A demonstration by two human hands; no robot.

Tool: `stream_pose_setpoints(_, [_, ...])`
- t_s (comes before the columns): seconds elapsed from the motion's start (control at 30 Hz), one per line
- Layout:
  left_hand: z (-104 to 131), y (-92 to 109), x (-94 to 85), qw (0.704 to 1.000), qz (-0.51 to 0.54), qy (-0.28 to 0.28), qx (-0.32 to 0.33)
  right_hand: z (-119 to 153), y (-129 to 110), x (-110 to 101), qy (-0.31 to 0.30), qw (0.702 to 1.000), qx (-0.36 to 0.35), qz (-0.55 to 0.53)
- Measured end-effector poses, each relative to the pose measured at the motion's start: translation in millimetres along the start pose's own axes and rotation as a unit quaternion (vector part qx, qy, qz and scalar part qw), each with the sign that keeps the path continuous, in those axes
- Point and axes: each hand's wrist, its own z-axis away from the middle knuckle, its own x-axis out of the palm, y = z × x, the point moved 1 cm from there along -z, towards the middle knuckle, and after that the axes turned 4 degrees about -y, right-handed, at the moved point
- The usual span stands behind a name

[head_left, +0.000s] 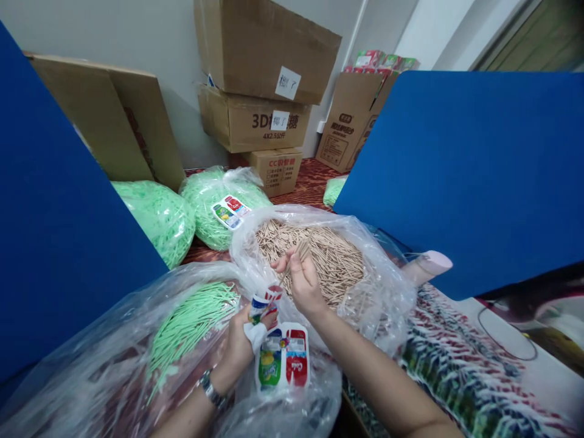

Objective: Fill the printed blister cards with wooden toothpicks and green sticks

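My left hand [241, 340] is closed around a small printed packet [263, 304] in blue, white and red, tilted with its top toward my right hand. A bundle of thin brown sticks [302, 248] is pinched in my right hand [305, 283], above and to the right of the packet. Behind that hand lies a clear bag full of loose brown sticks [342, 261]. Under my left hand, a flat Sprite and Cola printed pack [283, 359] rests on clear plastic. Green sticks [194, 325] lie in another bag to the left.
Bags of green sticks [157, 219] sit at the back left, one bearing another printed pack [230, 211]. Stacked cardboard boxes [255, 121] stand by the wall. Blue panels [469, 182] flank both sides. A pale pink cylinder [431, 266] and striped, tufted fabric [474, 365] are at the right.
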Motion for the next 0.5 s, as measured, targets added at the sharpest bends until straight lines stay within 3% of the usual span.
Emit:
stream_pose_setpoints(0.13, [1, 9, 0.9, 0.998, -0.021, -0.022, 0.045, 11, 2, 10, -0.021, 0.997, -0.006, 0.071])
stream_pose_setpoints(0.3, [-2, 19, -2.0, 0.992, -0.075, 0.014, 0.097, 27, 16, 9, -0.051, 0.987, 0.009, 0.154])
stream_pose_setpoints(0.5, [-6, 18, -10.8, 0.989, -0.117, 0.029, 0.085, 28, 16, -6, -0.110, 0.976, 0.002, 0.187])
